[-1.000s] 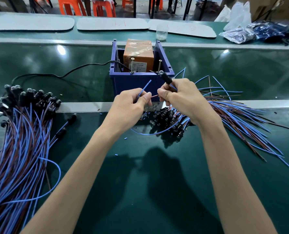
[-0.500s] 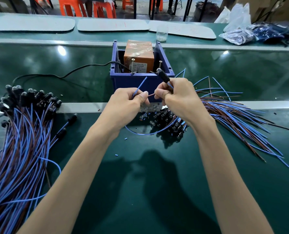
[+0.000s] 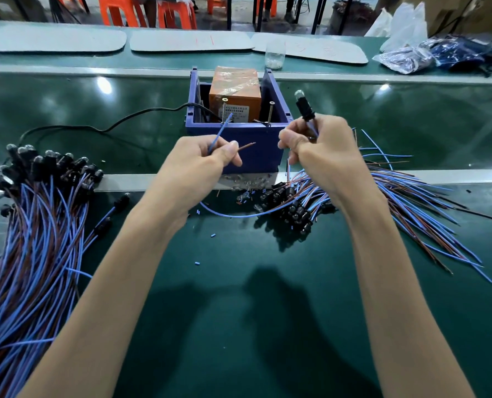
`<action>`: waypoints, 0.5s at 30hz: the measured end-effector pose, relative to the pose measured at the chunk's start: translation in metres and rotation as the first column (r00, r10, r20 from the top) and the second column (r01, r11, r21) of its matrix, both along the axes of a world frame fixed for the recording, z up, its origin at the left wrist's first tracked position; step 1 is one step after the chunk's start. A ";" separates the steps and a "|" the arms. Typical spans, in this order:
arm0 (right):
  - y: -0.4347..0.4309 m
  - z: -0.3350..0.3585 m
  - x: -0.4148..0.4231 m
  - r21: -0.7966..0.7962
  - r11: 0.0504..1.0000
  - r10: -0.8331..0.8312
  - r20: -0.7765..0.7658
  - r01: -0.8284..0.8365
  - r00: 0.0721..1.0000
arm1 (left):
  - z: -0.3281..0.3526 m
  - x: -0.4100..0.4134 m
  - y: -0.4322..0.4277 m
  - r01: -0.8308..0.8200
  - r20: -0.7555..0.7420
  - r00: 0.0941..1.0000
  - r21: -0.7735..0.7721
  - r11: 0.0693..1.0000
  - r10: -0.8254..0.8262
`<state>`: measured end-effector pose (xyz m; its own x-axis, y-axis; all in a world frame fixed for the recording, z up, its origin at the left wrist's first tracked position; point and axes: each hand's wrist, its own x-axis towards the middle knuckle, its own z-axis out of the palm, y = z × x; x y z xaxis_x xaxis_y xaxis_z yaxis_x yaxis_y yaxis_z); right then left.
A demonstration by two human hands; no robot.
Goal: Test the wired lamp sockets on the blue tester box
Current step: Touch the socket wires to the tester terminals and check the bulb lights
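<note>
Your hands are apart, both in front of the box (image 3: 256, 159). Your left hand (image 3: 201, 165) pinches two bare-tipped wire ends between thumb and fingers. The blue wire (image 3: 217, 137) points up at the left screw (image 3: 224, 110) on the box's front rim; whether it touches can't be told. The brown wire (image 3: 246, 145) sticks out sideways across the box's front wall, short of the right screw (image 3: 270, 113). Your right hand (image 3: 322, 150) is curled round the wires just under the socket (image 3: 303, 109), at the box's front right corner. The socket is black and slim, tilted slightly left, with a small clear bulb on top. The bulb looks unlit. The blue lead loops down from your left hand across the tabletop (image 3: 239, 297).

The box is blue, open-topped, with an orange taped block (image 3: 234, 84) inside. A black cable (image 3: 110, 129) runs out of its left side. A pile (image 3: 293, 208) of black sockets with blue and brown leads lies just in front of the box, fanning right. A bigger bundle (image 3: 38, 211) lies well left of the box. A clear jar (image 3: 275, 56) stands behind the box.
</note>
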<state>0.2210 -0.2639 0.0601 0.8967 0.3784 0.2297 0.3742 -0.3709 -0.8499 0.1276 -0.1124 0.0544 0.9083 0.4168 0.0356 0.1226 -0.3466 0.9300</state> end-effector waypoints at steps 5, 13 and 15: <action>-0.007 -0.001 -0.002 -0.105 0.986 0.119 -0.077 -0.127 0.990 | -0.006 0.001 0.000 0.082 -0.058 0.995 0.039 0.996 -0.080; -0.008 0.005 -0.008 0.016 0.987 0.161 -0.069 -0.160 0.985 | -0.014 0.003 -0.002 0.155 -0.148 0.980 0.153 0.976 -0.133; -0.005 0.006 -0.011 0.000 0.978 0.209 -0.075 -0.210 0.975 | -0.016 0.004 -0.003 0.174 -0.173 0.974 0.173 0.970 -0.143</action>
<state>0.2103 -0.2694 0.0665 0.8118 0.5610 0.1620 0.3804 -0.2977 -0.8756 0.1314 -0.1156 0.0387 0.9624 0.2668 -0.0509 0.1926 -0.5384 0.8204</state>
